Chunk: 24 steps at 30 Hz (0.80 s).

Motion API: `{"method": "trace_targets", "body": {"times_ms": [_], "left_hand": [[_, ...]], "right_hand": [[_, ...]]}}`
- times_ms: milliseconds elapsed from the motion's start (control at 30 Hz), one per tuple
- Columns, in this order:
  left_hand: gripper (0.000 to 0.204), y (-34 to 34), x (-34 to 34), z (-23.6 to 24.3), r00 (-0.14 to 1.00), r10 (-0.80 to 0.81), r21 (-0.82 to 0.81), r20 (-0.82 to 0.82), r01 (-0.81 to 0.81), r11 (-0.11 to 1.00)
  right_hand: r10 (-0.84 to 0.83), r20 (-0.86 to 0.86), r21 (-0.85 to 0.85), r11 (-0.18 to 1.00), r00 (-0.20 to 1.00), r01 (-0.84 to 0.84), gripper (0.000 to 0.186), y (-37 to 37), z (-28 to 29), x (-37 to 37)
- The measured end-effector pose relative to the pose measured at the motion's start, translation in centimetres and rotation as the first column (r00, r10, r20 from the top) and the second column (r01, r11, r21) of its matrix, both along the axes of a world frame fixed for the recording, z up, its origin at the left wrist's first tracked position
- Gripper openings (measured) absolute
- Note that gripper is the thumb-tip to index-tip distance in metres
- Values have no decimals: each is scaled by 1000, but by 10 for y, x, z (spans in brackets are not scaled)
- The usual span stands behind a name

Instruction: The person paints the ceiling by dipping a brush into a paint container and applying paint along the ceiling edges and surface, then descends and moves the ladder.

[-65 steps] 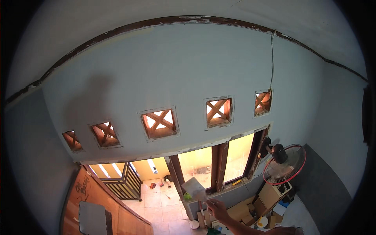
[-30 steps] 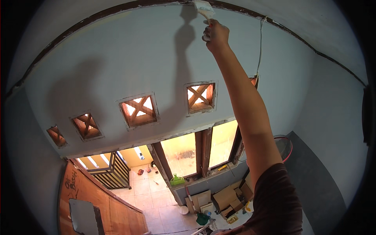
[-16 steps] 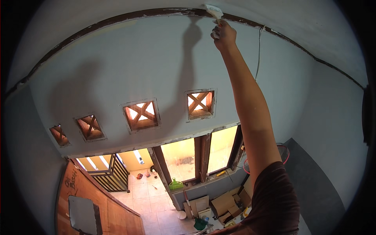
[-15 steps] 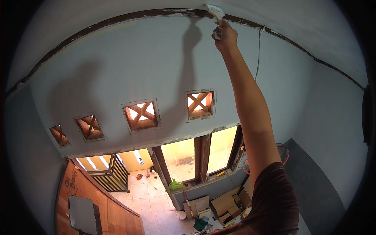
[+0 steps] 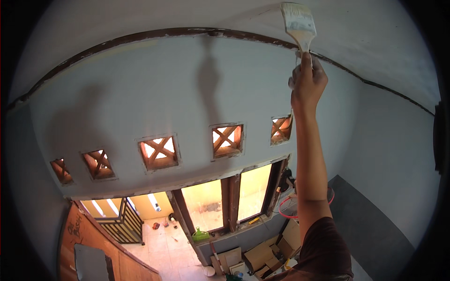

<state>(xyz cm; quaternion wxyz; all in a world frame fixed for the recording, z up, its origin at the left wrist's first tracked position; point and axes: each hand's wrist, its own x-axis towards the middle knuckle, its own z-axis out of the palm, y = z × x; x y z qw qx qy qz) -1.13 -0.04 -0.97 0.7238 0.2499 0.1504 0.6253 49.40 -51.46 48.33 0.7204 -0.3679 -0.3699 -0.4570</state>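
My right hand (image 5: 308,82) is closed on the handle of a wide paintbrush (image 5: 298,21) with pale, paint-coated bristles, raised high at the upper right. The bristles appear against the white ceiling (image 5: 225,14), above a dark, patchily painted wooden trim (image 5: 173,32); I cannot tell whether they touch it. My forearm stands upright in front of the pale blue-grey wall (image 5: 122,70), which carries shadows and a row of square vent openings (image 5: 159,152). My left hand is out of view.
An open wooden door (image 5: 75,225) stands lower left beside a doorway to a tiled porch with a gate (image 5: 131,227). Windows (image 5: 201,203) are below the vents. A red-rimmed fan (image 5: 288,214), cardboard (image 5: 258,255) and a bucket (image 5: 208,270) sit low on the right and middle.
My right hand has risen from low near the window to ceiling height. Over the last half second it moved right and slightly down from the trim, with the brush now closer to me.
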Motion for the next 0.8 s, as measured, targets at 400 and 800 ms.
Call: {"method": "trace_targets", "body": {"times_ms": [400, 800], "left_hand": [[71, 5, 13, -2, 999, -52, 1, 4, 52, 999], [70, 7, 13, 0, 998, -64, 18, 11, 64, 998]], "right_hand": [[-799, 189, 298, 600, 571, 742, 20, 33, 45, 31], [-661, 72, -154, 732, 747, 663, 20, 65, 22, 93]]}}
